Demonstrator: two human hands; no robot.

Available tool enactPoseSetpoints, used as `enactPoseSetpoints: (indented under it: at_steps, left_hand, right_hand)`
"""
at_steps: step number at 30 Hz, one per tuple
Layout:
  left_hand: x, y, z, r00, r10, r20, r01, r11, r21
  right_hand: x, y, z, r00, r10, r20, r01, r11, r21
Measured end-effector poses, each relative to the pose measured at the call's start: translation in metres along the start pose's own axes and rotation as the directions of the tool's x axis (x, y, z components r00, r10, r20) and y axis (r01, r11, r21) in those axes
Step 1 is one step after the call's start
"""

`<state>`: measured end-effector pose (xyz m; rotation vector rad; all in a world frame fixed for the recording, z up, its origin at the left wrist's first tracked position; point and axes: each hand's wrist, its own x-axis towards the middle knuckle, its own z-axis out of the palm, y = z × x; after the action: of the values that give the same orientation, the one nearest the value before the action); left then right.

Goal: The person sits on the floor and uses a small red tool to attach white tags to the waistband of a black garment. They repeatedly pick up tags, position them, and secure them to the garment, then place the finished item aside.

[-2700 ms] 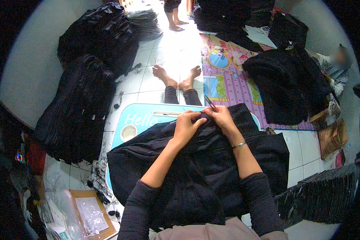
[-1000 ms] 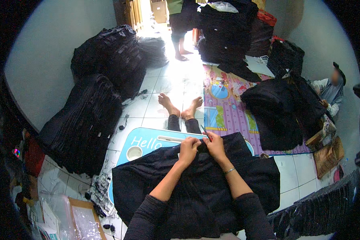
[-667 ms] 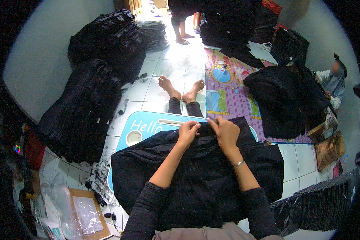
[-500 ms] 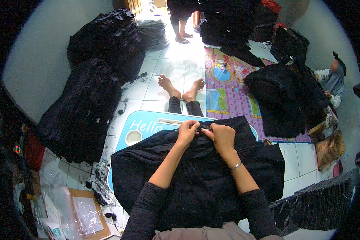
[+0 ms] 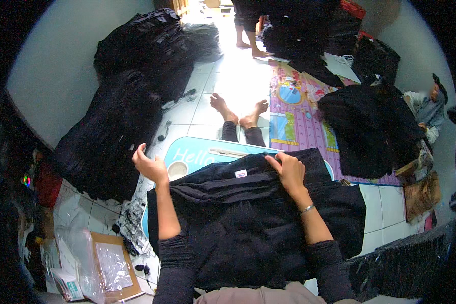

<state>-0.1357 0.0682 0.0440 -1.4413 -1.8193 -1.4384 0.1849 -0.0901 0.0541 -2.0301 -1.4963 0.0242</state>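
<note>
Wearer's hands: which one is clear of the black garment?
The left hand, left of the cup recess; the right hand, wearing a bangle, is at the far edge of the black garment.

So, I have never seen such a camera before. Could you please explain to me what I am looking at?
There is no machine here, only a person's left hand and right hand, both bare. The camera sits on that person's head and looks down; its wide fisheye lens bends straight edges near the rim. A black cloth is spread over a light blue table, covering much of it, and a small white tag shows on the cloth. The left hand is out to the left, fingers apart, with nothing visible in it. The right hand is at the cloth's far edge; whether it grips anything, I cannot tell.
</note>
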Motion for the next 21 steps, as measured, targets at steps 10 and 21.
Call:
enactPoseSetpoints:
  at_steps: [10,21]
  left_hand:
    - [-0.089,0.089,-0.045,0.452,0.140,0.881,-0.177,0.982,-0.066]
    - [-0.086,0.045,-0.037,0.601,0.071,0.796,0.554,0.682,-0.478]
  right_hand:
    - [0.005,-0.065,0.061,0.975,-0.159,0.158,0.146,0.985,0.090]
    - [-0.001,-0.062,0.066,0.973,-0.223,0.050,0.212,0.962,0.170]
